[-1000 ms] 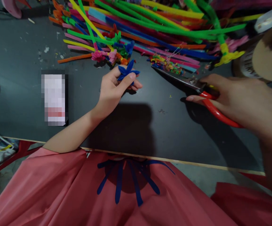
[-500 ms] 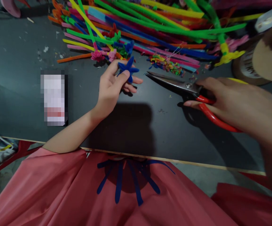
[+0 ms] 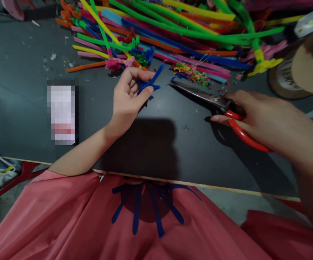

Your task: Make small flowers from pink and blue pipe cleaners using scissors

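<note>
Between thumb and fingers, my left hand [image 3: 130, 92] pinches a blue pipe-cleaner flower [image 3: 154, 80], one petal of which points up and to the right. Part of the flower is hidden by the thumb and fingers. My right hand [image 3: 256, 112] is wrapped around the red handles of a pair of scissors [image 3: 218, 99]. The scissor blades look almost closed, with their tips pointing left toward the flower but apart from it. Just above the blades lies a small heap of colourful trimmings [image 3: 195, 74].
Many coloured pipe cleaners [image 3: 172, 32] lie piled along the back of the dark table [image 3: 91, 90]. A phone [image 3: 62, 113] with a blurred screen lies at the left. At the right stands a brown spool [image 3: 312, 68]. Blue strips [image 3: 137, 209] hang over the red cloth on my lap.
My left hand has turned the blue flower, so its petals now show at a different angle, and its fingers have curled in. My right hand and the scissors have barely moved.
</note>
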Tool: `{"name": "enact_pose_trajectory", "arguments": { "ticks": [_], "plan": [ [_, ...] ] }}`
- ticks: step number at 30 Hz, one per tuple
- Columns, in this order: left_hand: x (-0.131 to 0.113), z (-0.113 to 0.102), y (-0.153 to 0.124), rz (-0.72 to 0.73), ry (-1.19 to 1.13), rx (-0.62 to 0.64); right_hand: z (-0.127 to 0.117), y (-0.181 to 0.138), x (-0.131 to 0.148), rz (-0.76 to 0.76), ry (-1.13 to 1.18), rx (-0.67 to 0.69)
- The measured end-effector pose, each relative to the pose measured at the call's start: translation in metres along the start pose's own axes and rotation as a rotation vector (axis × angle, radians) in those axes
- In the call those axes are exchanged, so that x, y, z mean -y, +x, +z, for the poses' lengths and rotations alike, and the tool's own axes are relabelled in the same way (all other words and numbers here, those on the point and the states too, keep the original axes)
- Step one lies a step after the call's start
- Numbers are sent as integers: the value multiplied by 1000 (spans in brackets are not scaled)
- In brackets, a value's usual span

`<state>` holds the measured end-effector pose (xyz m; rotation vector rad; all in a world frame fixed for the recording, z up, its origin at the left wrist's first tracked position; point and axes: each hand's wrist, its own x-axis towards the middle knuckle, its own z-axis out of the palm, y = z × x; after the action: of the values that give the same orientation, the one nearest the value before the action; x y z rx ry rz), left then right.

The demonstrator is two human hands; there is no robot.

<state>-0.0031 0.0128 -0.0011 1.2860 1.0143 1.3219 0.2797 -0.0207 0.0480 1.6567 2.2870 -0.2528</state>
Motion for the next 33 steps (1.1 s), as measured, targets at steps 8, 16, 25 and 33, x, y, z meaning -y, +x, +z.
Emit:
{"name": "enact_pose_trajectory", "arguments": {
  "ticks": [8, 16, 25, 33],
  "plan": [
    [-2, 2, 0, -181, -75, 20, 4, -2, -4, -49, 95, -90],
    [-7, 4, 0, -285, -63, 42, -4, -2, 1, -38, 232, -131],
    [-12, 5, -2, -227, -79, 43, -10, -5, 6, -152, 270, -79],
    [-16, 3, -3, -247, -70, 41, -10, -6, 7, -261, 246, -182]
  ]
}}
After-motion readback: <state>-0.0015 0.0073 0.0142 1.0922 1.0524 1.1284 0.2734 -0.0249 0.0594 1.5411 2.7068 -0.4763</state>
